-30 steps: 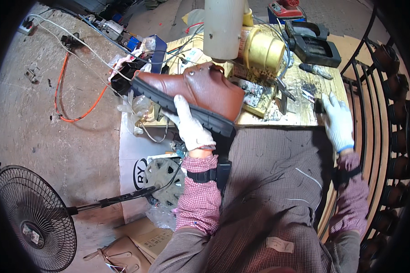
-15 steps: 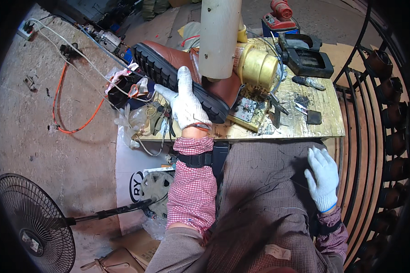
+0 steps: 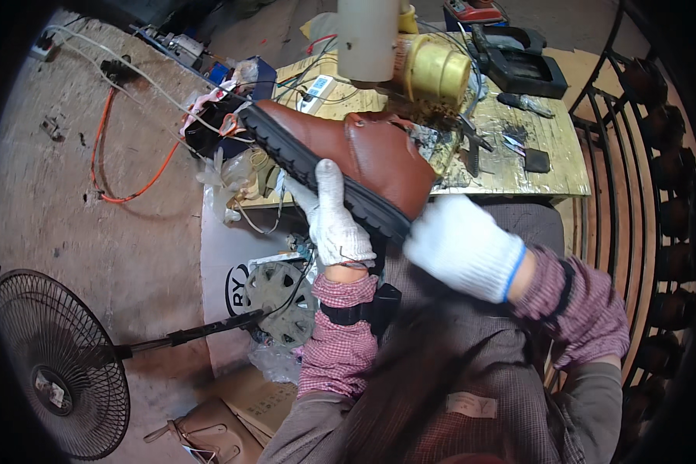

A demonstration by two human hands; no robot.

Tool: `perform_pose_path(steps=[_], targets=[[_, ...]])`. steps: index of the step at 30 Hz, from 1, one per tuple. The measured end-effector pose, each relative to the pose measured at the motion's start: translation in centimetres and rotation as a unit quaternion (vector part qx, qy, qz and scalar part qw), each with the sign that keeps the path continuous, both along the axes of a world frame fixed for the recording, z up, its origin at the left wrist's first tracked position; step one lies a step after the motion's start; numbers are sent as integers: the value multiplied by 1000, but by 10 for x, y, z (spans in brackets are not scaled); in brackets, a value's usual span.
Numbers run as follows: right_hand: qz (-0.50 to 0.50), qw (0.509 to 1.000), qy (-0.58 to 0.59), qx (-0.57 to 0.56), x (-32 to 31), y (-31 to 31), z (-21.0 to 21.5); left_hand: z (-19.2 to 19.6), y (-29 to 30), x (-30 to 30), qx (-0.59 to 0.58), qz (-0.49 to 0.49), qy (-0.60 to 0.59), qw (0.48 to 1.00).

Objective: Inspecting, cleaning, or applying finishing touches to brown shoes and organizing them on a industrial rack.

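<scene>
A brown leather shoe (image 3: 363,151) with a thick black sole (image 3: 309,162) is held tilted on its side above the front edge of a wooden workbench (image 3: 510,174). My left hand (image 3: 332,220), in a white knit glove, grips the sole from below, with one finger stretched up along it. My right hand (image 3: 460,247), also gloved in white, presses against the toe end of the shoe. Both sleeves are red checked cloth.
On the bench are a white tube (image 3: 367,39), a yellow cylinder (image 3: 437,73), a black case (image 3: 522,66), pliers (image 3: 472,151) and small tools. A floor fan (image 3: 50,363) stands at lower left. An orange cable (image 3: 124,166) lies on the floor. A metal rack (image 3: 657,170) runs along the right.
My right hand rose from my lap to the shoe's toe. The shoe swung round and came nearer, its brown upper now facing up.
</scene>
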State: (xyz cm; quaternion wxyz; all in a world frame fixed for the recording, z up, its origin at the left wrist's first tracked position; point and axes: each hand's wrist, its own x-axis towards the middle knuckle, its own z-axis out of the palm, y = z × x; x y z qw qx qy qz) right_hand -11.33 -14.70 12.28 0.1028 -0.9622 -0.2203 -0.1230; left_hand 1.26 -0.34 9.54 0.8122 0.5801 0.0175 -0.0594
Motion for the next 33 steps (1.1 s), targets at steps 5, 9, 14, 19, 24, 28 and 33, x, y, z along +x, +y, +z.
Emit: perform_pose_path(steps=[5, 9, 14, 19, 24, 28, 33], targets=[[-63, 869, 486, -70, -89, -34, -56, -14, 19, 34, -78, -12, 27, 997], [-183, 943, 148, 235, -118, -75, -72, -59, 43, 18, -173, -136, 84, 972], [-378, 908, -36, 175, -83, -138, -81, -121, 59, -26, -135, -367, 319, 864], [-472, 875, 79, -68, -49, -191, -122, -164, 52, -60, 183, -494, 185, 829], [-472, 878, 68, -44, -46, -192, -132, -130, 41, -70, 239, -350, 54, 904], [-457, 886, -46, 61, -67, -161, -120, -124, 45, -43, -2, -436, 184, 881], [-289, 904, -159, 273, -49, -103, -61, -106, 42, -31, -312, -509, 370, 712]])
